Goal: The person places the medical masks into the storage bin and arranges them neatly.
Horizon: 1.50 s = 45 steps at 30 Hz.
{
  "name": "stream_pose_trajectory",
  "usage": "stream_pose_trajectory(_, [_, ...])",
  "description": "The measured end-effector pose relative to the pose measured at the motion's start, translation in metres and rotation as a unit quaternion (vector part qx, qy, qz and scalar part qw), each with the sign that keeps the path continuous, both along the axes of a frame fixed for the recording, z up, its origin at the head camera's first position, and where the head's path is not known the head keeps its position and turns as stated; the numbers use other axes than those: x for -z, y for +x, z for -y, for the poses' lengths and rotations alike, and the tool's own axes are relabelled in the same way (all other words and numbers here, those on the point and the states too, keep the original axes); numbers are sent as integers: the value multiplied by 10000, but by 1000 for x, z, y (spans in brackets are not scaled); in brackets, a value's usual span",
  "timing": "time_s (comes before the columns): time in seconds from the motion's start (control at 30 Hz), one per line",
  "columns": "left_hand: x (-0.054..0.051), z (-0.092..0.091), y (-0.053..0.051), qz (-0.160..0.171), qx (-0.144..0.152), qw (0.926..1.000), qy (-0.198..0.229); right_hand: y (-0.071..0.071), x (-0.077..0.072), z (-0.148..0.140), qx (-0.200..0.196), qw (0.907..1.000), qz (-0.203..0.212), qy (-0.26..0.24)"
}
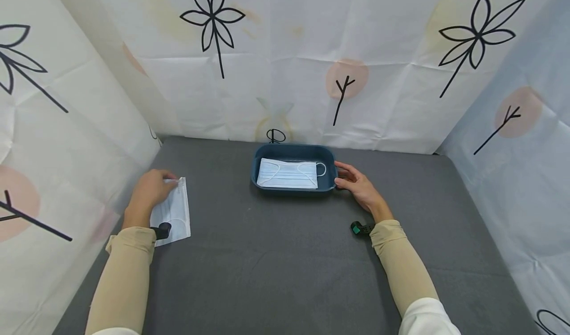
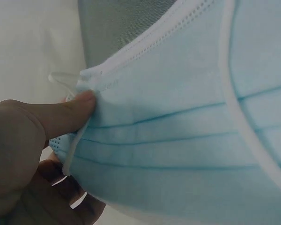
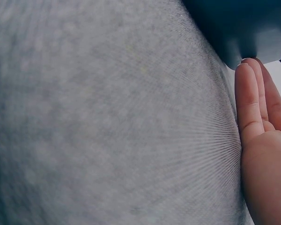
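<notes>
At the left of the table, my left hand (image 1: 149, 191) pinches one end of a light blue pleated face mask (image 1: 181, 211). In the left wrist view the thumb (image 2: 68, 115) lies over the end of the mask (image 2: 154, 145), by its white ear loop, with the other fingers behind. A dark blue tray (image 1: 294, 192) stands near the back of the table, holding another blue face mask (image 1: 289, 174) with white loops. My right hand (image 1: 360, 189) touches the right end of that tray, and its straight fingers (image 3: 248, 101) meet the outer wall in the right wrist view.
A grey cloth covers the table (image 1: 276, 265). White printed fabric (image 1: 285, 77) hangs behind the table and along both sides. The left hand is close to the left fabric wall, and the tray stands near the back one.
</notes>
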<state>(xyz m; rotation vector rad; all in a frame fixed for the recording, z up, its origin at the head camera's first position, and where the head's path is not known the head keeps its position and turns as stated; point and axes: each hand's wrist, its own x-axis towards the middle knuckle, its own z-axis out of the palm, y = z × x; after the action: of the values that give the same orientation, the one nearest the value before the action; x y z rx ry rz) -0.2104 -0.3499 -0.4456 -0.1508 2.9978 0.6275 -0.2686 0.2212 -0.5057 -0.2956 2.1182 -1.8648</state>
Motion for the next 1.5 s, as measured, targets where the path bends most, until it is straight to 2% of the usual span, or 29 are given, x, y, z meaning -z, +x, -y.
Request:
stream_pose_trajectory(0.27, [-2, -4, -3, -449, -224, 9968, 629, 0, 0, 0, -34, 10000, -6, -14])
stream_pose_trajectory(0.5, [-13, -9, -1, -657, -448, 9900, 1161, 0, 0, 0, -29, 10000, -4, 14])
stream_pose_trajectory(0.7, [-23, -14, -2, -907, -452, 9863, 1302, -1, 1, -1, -33, 10000, -46, 25])
stream_pose_trajectory(0.97, [-35, -21, -4, -1024, -594, 9780, 1717, -1, 2, -1, -86, 9998, -131, 116])
stream_pose_trajectory(1.13, [-40, -24, -5, -954, -688, 9747, 1900, -1, 2, -1, -68, 9998, -106, 133])
stream_pose_trajectory(1.37, [-43, -27, -5, -1085, -764, 9592, 2498, -1, 2, -1, -38, 9999, -99, 135])
stream_pose_trajectory(1.5, [-44, -28, -6, -1204, -799, 9526, 2676, -1, 2, 0, -27, 9999, -91, 118])
